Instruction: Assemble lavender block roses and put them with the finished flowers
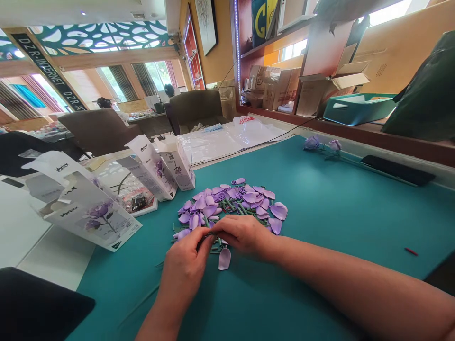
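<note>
A pile of purple plastic petals point(199, 202) mixed with green stem pieces point(244, 210) lies on the green tabletop. At its near edge my left hand point(186, 260) is closed, thumb and forefinger pinched together. Its fingertips meet those of my right hand point(245, 234), which is also closed, its fingers bent over the same spot. Whatever small part they pinch is mostly hidden by the fingers. Just below the fingertips sits a pale lilac petal point(224, 259); whether it is joined to the pinched part I cannot tell. A thin green stem point(142, 300) lies beside my left wrist.
Opened white boxes with flower pictures point(101, 220) stand at the left, more point(156, 168) behind. Two assembled purple flowers point(312, 142) lie at the back right near a black case point(397, 169). A small red stick point(411, 251) is at the right. People sit in the background.
</note>
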A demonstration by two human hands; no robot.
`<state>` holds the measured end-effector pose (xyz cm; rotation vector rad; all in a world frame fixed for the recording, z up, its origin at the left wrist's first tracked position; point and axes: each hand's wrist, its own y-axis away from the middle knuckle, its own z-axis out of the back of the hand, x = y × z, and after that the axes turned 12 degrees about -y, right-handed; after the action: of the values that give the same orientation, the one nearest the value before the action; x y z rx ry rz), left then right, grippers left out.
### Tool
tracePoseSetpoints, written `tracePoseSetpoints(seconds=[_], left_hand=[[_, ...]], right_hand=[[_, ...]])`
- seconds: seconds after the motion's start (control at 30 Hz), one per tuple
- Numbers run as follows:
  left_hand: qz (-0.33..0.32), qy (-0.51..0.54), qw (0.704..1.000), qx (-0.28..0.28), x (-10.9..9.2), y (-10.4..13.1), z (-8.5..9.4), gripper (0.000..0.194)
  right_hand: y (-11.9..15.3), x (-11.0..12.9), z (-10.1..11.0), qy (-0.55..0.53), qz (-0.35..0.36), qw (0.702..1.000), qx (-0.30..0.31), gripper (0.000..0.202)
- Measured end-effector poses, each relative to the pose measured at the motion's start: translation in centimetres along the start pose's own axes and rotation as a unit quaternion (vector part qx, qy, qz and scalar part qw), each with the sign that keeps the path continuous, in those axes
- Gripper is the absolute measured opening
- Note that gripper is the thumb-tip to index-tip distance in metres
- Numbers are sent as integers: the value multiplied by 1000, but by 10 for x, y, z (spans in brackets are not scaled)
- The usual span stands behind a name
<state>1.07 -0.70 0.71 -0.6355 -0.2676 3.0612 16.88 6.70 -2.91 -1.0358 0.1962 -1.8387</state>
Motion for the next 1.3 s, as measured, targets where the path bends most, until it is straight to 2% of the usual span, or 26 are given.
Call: tracePoseSetpoints(seconds=[0.2, 0.4, 0.63, 1.0, 1.3], left_hand=[[13, 12, 1000, -11, -1, 1, -1, 31], [20, 13, 999, -25, 2, 0, -3, 34], [27, -30, 999, -7, 1, -1, 1, 32], [22, -15, 999, -35, 1, 0, 0, 30], [46, 3, 998, -38, 1, 0, -5, 29]], right_hand=[[2, 0, -4, 36, 17, 999, 12, 17], [2, 3, -6, 47, 30, 998, 20, 30], [1, 8, -4, -3, 18, 1000, 0, 28], [4, 7, -7, -23, 18, 1000, 10, 36], [1, 13, -5, -25, -14, 999, 15, 26]])
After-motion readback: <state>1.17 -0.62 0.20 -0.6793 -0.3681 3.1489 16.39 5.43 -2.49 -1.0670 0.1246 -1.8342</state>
